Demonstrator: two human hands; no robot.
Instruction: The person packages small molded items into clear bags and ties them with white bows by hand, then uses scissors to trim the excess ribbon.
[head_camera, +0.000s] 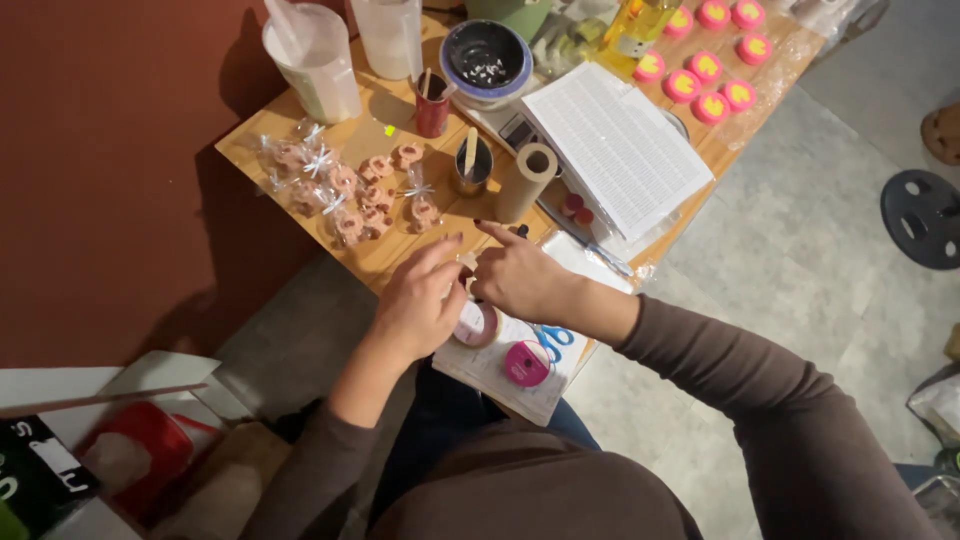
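While both hands met over the near edge of the wooden table (400, 262), the head view showed the left hand (418, 305) with fingers curled and lightly bunched, and the right hand (517, 278) with its forefinger extended and the others folded; what they pinched between them was hidden, so no grip could be confirmed. A roll of pale ribbon (478, 325) lay just below the hands on a white paper sheet (495, 375), beside a pink spool (526, 364) and blue-handled scissors (552, 340). Wrapped pink pieces (350, 190) sat further back. In my judgement, the sheet overhanging the table edge could slide and carry the spools to the floor. The table was crowded with cups, a bowl (487, 58) and a printed booklet (615, 145); the grey tiled floor (800, 260) lay alongside a reddish-brown wall (110, 180).
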